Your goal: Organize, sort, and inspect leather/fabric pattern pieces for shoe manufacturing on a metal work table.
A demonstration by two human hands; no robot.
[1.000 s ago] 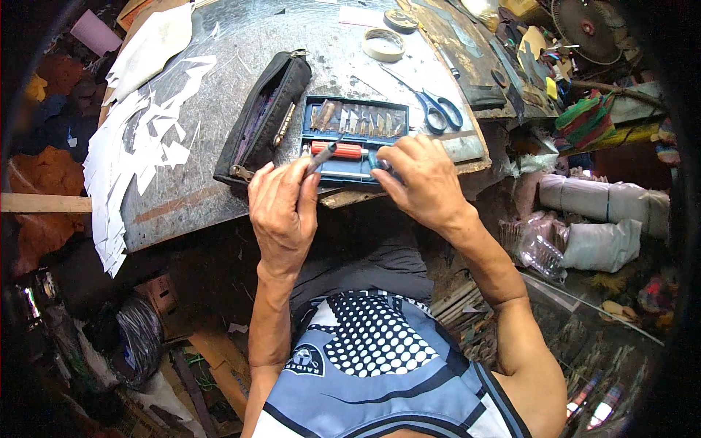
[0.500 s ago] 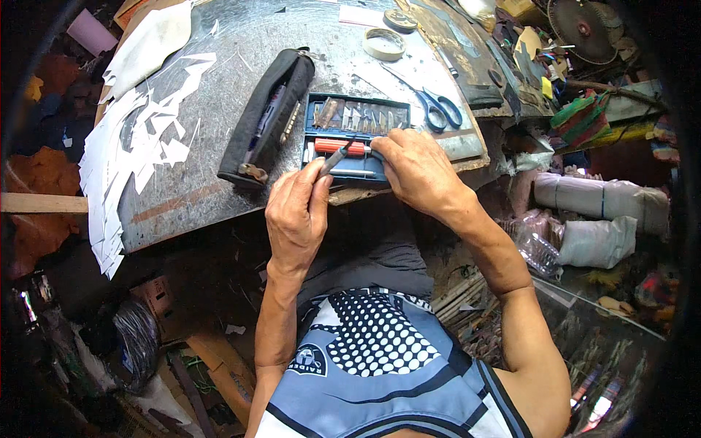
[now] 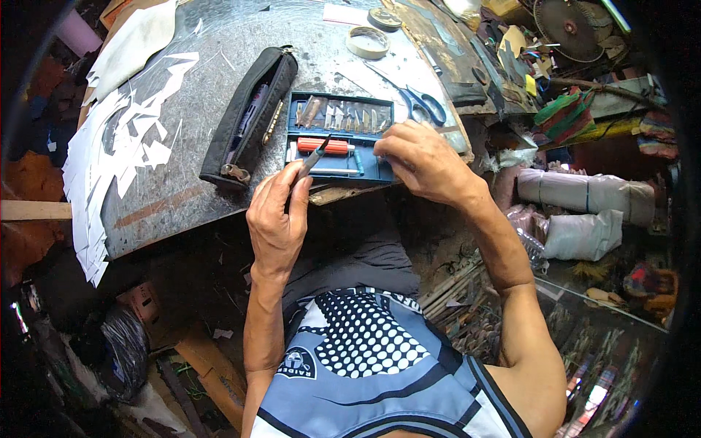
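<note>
While the left hand point(image 3: 277, 217) pinches a grey pen-like tool point(image 3: 312, 158) over the blue case point(image 3: 375, 170), the right hand point(image 3: 431, 160) curls narrowly at its right end, contents unclear; the near edge of the grey table point(image 3: 188, 150) runs alongside, roomy between black pouch point(image 3: 232, 131) and white scraps point(image 3: 109, 150).

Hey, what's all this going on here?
A person sits at a grey worktable. Their left hand holds a slim grey pen-like tool with a dark tip. Their right hand is at the right side of an open blue case; whether it grips anything is hidden. Small blades and a red cylindrical handle lie in the case, beside an open black fabric pouch.
</note>
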